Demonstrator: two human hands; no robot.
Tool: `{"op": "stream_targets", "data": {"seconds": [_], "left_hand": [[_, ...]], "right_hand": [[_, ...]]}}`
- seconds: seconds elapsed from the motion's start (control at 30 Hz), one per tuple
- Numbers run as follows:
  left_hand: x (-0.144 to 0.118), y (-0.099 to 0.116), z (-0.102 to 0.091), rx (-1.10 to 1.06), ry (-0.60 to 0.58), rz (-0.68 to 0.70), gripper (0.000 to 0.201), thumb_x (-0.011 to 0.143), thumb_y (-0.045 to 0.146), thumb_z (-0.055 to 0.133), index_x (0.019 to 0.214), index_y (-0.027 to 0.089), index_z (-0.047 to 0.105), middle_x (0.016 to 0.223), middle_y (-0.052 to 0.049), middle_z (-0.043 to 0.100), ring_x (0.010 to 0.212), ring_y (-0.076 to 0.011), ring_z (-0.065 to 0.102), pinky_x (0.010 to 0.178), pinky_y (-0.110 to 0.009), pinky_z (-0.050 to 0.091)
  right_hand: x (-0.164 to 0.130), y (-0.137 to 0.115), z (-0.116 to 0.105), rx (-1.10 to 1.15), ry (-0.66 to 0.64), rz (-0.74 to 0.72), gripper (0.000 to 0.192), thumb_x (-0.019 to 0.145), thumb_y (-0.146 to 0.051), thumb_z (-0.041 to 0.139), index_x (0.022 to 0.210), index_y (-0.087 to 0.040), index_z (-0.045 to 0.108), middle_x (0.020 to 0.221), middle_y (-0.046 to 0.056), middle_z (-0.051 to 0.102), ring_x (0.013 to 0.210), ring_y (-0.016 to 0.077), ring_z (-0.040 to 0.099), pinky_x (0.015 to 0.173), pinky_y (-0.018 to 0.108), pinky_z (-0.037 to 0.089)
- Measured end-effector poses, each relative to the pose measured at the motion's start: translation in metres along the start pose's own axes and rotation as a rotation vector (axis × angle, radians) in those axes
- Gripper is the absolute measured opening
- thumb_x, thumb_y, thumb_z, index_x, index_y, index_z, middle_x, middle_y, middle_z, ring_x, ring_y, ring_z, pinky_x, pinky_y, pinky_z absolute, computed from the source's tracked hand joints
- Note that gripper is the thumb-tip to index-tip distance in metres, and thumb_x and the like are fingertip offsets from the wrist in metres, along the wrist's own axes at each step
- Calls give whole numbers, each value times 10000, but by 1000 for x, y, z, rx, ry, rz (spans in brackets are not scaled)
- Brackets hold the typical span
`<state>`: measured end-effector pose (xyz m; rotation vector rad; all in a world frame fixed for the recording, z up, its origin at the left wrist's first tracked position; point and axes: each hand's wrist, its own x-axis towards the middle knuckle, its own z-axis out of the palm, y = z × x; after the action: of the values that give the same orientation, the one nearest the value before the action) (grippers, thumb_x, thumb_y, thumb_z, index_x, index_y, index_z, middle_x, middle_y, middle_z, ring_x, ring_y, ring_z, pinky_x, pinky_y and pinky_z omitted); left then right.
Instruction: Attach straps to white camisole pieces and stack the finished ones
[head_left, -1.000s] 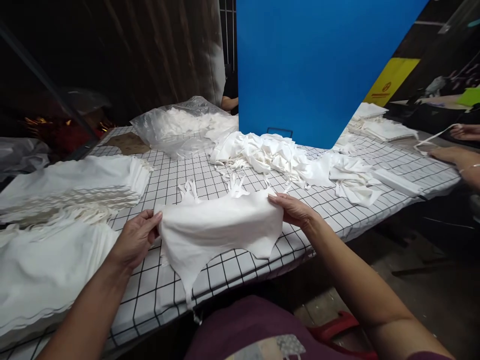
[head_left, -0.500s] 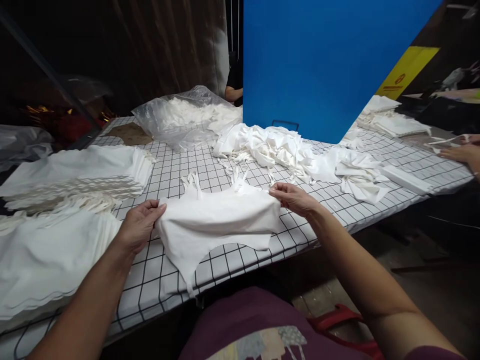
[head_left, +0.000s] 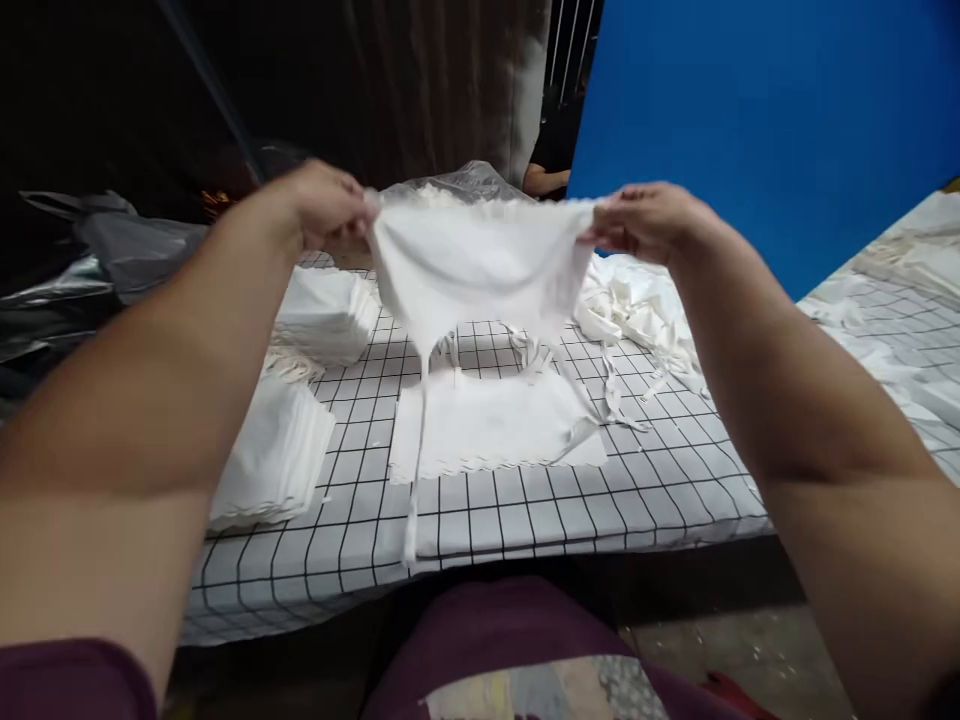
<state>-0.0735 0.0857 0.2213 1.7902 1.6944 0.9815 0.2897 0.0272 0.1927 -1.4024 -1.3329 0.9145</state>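
Observation:
A white camisole top [head_left: 484, 250] hangs stretched in the air between my two hands, its shoulder straps dangling down toward the table. One upper corner is pinched in my left hand [head_left: 330, 207]; the opposite corner is pinched in my right hand [head_left: 641, 222]. Both hands and the cloth are slightly blurred. Below it, a flat stack of similar white tops [head_left: 495, 425] lies on the checked tablecloth [head_left: 525, 520], with straps pointing to the far side. The garment hides part of the table behind it.
Neat white stacks [head_left: 274, 455] stand at the left, with another stack [head_left: 330, 310] farther back. A loose heap of white garments [head_left: 637, 300] lies to the right. Behind stand a blue panel [head_left: 750, 130] and a clear plastic bag [head_left: 480, 180]. A person's forearm [head_left: 546, 181] shows beside the panel.
Both my hands have risen from the table, lifting the top off the stack and away from me, so it now hangs with straps down. The view has turned rightward in the scene's left side.

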Motion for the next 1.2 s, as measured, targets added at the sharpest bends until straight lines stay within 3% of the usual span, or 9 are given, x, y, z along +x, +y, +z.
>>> {"op": "stream_targets", "data": {"seconds": [0.1, 0.2, 0.3, 0.5, 0.6, 0.77, 0.87, 1.03, 1.2], "left_hand": [[35, 33, -11, -117, 127, 123, 267, 904, 83, 555, 755, 138, 340, 946, -40, 593, 936, -136, 689, 704, -218, 453], [46, 36, -11, -236, 140, 248, 209, 920, 99, 488, 793, 115, 323, 1015, -51, 579, 1041, -225, 690, 722, -254, 459], [32, -5, 10, -205, 128, 211, 183, 900, 120, 566, 874, 35, 406, 949, -50, 621, 989, -222, 709, 748, -313, 503], [-47, -133, 84, -157, -125, -72, 128, 778, 59, 671, 793, 99, 550, 675, 16, 626, 667, -124, 686, 718, -287, 555], [-67, -155, 101, -38, -225, -97, 118, 737, 98, 685, 737, 142, 576, 610, 31, 589, 606, -125, 624, 652, -260, 520], [-74, -130, 74, 233, -202, 142, 20, 760, 154, 644, 778, 155, 635, 691, -4, 634, 682, -157, 608, 670, -270, 470], [-106, -120, 54, 355, -180, 271, 93, 798, 181, 610, 860, 154, 673, 837, -37, 684, 752, -174, 619, 704, -291, 477], [-189, -147, 57, 374, -212, 431, 157, 816, 119, 533, 877, 165, 670, 930, -57, 686, 915, -209, 623, 814, -336, 505], [-225, -177, 68, 261, -75, 370, 141, 831, 140, 542, 868, 179, 673, 918, -54, 661, 910, -204, 613, 802, -328, 511]], "right_hand": [[41, -29, 11, 75, 155, -155, 131, 1012, -138, 489, 1116, -59, 488, 1180, 145, 623, 986, 141, 687, 867, 265, 532], [58, -31, 16, 94, 218, -310, 36, 1002, -171, 499, 966, -169, 503, 1109, 61, 653, 1040, 181, 679, 869, 304, 560], [44, 5, 21, 78, 168, -278, 130, 979, -155, 504, 852, -176, 482, 1005, 26, 658, 1039, 183, 678, 886, 332, 532], [-31, 152, 37, 27, -92, 76, 175, 915, -181, 662, 778, -155, 558, 809, 24, 638, 804, 140, 684, 835, 335, 595], [-48, 198, 40, 94, -123, 100, 302, 805, -342, 791, 732, -174, 551, 735, -11, 594, 731, 135, 655, 781, 332, 604], [-56, 187, 26, 76, -100, -86, 446, 695, -562, 819, 787, -187, 596, 748, -8, 616, 731, 141, 633, 818, 353, 579], [-83, 175, 16, -61, -98, -191, 420, 758, -587, 759, 846, -193, 642, 817, 30, 666, 765, 166, 632, 795, 349, 565], [-149, 195, 12, -264, -173, -152, 422, 836, -599, 668, 970, -201, 696, 986, 100, 724, 807, 223, 666, 708, 353, 553], [-182, 210, 18, -362, -140, -220, 389, 866, -587, 621, 986, -224, 694, 985, 86, 733, 898, 275, 680, 835, 422, 540]]}}
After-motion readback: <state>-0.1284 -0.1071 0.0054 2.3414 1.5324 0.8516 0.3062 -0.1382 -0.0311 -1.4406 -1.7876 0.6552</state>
